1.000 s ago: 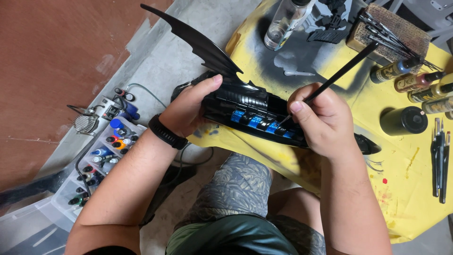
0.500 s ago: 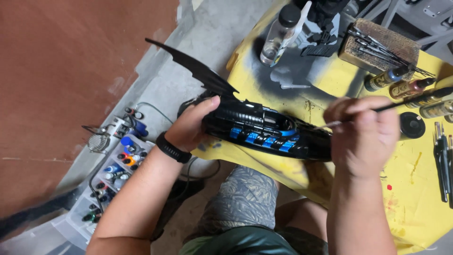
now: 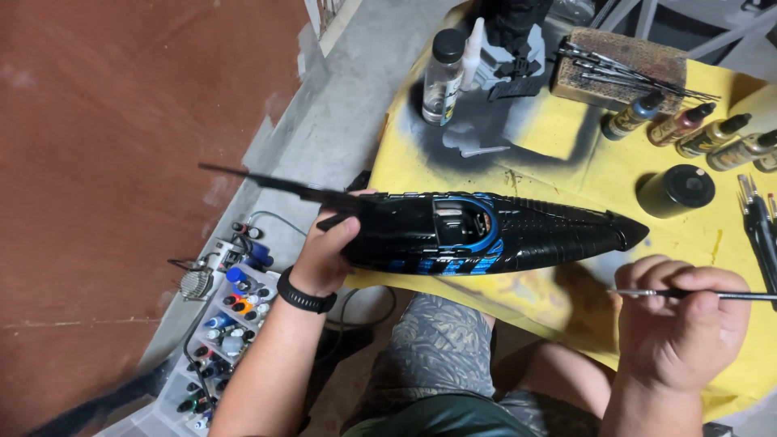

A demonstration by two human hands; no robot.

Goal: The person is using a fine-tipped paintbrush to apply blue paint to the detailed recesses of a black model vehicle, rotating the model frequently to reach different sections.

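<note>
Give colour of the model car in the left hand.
Glossy black model car with bright blue trim; head view shows it.

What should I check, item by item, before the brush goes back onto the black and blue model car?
1. Left hand grips the model car at its tail end: ok.
2. Right hand holds the fine brush between its fingers: ok.
3. Brush tip is apart from the model: ok.
4. Paint on the bristles: cannot tell, too small.
5. Black jar on the yellow table is capped: ok.
6. Dropper bottles lie on their sides, caps on: ok.
</note>
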